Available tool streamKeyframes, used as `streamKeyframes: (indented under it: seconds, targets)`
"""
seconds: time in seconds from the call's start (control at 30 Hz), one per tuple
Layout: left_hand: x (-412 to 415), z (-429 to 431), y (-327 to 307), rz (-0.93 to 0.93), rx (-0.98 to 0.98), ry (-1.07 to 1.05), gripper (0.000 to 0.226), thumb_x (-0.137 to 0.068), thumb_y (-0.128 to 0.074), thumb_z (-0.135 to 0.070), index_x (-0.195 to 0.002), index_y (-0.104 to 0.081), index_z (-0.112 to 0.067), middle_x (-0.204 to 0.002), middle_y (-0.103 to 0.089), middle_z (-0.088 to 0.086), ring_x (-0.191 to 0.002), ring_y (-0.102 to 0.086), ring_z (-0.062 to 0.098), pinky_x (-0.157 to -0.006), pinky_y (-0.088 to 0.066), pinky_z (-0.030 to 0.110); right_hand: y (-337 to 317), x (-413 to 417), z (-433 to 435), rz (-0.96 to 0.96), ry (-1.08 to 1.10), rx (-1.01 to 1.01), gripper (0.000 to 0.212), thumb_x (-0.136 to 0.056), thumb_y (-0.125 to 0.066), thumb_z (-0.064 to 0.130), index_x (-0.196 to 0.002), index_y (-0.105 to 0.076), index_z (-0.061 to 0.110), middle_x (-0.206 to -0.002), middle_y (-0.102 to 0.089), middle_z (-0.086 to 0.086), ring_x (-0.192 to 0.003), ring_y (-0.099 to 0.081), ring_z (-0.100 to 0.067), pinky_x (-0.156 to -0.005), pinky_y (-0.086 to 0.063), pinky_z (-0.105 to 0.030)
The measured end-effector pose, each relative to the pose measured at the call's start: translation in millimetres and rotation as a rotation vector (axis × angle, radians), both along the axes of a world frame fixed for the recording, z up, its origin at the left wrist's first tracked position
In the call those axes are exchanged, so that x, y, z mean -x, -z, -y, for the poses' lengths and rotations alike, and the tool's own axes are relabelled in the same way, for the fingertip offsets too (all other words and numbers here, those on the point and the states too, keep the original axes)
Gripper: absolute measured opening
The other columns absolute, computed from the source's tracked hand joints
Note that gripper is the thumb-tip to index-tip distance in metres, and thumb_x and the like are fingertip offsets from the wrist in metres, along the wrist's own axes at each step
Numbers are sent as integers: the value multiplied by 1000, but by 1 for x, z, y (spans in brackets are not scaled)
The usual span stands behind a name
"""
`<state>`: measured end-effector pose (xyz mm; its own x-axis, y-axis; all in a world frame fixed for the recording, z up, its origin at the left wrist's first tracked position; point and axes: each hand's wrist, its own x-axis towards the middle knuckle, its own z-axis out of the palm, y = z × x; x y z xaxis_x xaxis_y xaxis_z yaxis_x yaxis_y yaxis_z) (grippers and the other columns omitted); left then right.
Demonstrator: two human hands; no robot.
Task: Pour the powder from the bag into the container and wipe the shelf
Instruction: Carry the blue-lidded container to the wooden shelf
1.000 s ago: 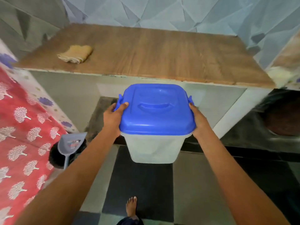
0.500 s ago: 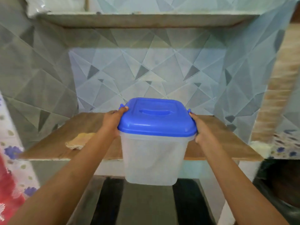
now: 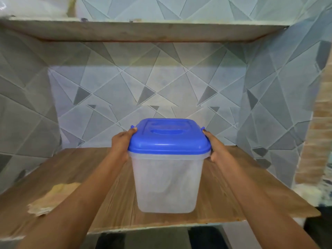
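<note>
A translucent plastic container [image 3: 168, 184] with a blue lid [image 3: 168, 136] is held over the wooden shelf [image 3: 248, 191], its base near or on the board; I cannot tell whether it touches. My left hand [image 3: 121, 147] grips the container's left side under the lid rim, thumb on the lid corner. My right hand [image 3: 216, 150] grips the right side the same way. A folded yellow-tan cloth [image 3: 52, 200] lies on the shelf at the left, partly behind my left forearm. No powder bag is in view.
An upper shelf [image 3: 143, 31] spans the alcove overhead, with something white and blurred on its left end [image 3: 32, 6]. Patterned grey tiles line the back and side walls. A brick-coloured strip [image 3: 316, 141] borders the right. Dark floor tiles [image 3: 161, 238] show below the shelf's front edge.
Both hands have lifted the container from below the shelf up and forward over the wooden board. The view has tilted upward, bringing the upper shelf into sight.
</note>
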<state>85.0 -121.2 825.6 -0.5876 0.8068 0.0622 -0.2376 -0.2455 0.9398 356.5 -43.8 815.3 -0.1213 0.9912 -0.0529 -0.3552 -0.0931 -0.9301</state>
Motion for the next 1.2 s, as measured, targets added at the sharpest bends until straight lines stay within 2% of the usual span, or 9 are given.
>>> streamKeyframes:
  seconds: [0.2, 0.47, 0.57, 0.63, 0.7, 0.77, 0.9, 1.0, 1.2]
  targets:
    - [7, -74, 23, 46, 10, -37, 15, -75, -75, -19, -82, -67, -9, -82, -70, 6, -71, -66, 16, -74, -55, 31, 13, 11, -76, 1, -76, 10, 27, -91, -56, 39, -76, -68, 20, -58, -73, 4, -59, -70, -16, -77, -51, -34]
    - [26, -113, 43, 74, 45, -26, 30, -72, -76, -26, -97, -70, -11, -92, -74, 8, -77, -70, 18, -73, -55, 31, 46, 36, -138, -22, -107, -2, 21, -86, -61, 38, -94, -72, 22, -93, -73, -3, -90, -66, -22, -97, -46, -41]
    - [35, -117, 48, 72, 70, -20, 31, -76, -72, -27, -102, -69, -12, -94, -73, 8, -82, -69, 21, -71, -54, 31, 43, 40, -146, 14, -168, -12, 26, -83, -62, 44, -80, -72, 21, -65, -73, 5, -76, -65, -18, -77, -51, -29]
    - [41, -122, 49, 41, 114, -21, 39, -77, -70, -30, -109, -66, -9, -99, -72, 9, -82, -67, 21, -69, -54, 30, 35, 40, -143, 55, -228, -47, 35, -60, -78, 55, -66, -72, 22, -50, -67, 8, -59, -65, -10, -64, -53, -23]
    - [49, -126, 46, 2, 165, 19, 36, -81, -66, -29, -111, -64, -8, -101, -69, 10, -79, -66, 20, -60, -53, 25, 32, 43, -142, 74, -161, -35, 24, -77, -70, 42, -69, -68, 20, -46, -65, 10, -55, -64, -10, -68, -50, -27]
    - [54, -130, 42, -22, 206, 94, 27, -88, -58, -26, -108, -64, -9, -99, -68, 10, -76, -64, 18, -53, -52, 20, 29, 45, -145, 123, -16, 2, 20, -93, -53, 22, -75, -62, 17, -53, -69, 9, -59, -63, -12, -69, -47, -27]
    - [65, -140, 38, -244, 313, 63, 29, -88, -57, -34, -100, -65, -9, -99, -69, 13, -77, -65, 21, -67, -54, 32, 17, 51, -151, 320, 44, 55, 30, -91, -57, 29, -111, -62, 6, -111, -64, -9, -92, -58, -24, -85, -45, -34]
    - [70, -145, 31, -532, 412, 48, 37, -90, -50, -44, -90, -67, -11, -100, -70, 15, -91, -66, 30, -92, -51, 44, 11, 49, -156, 463, 34, 63, 48, -92, -55, 35, -124, -55, 0, -122, -61, -15, -98, -56, -27, -89, -43, -34]
    - [67, -156, 16, -930, 592, -32, 39, -97, -38, -26, -83, -60, 3, -105, -63, 30, -95, -59, 40, -78, -44, 38, 8, 49, -171, 800, 137, -31, 39, -93, -49, 29, -109, -57, -6, -110, -61, -21, -91, -55, -31, -74, -40, -32]
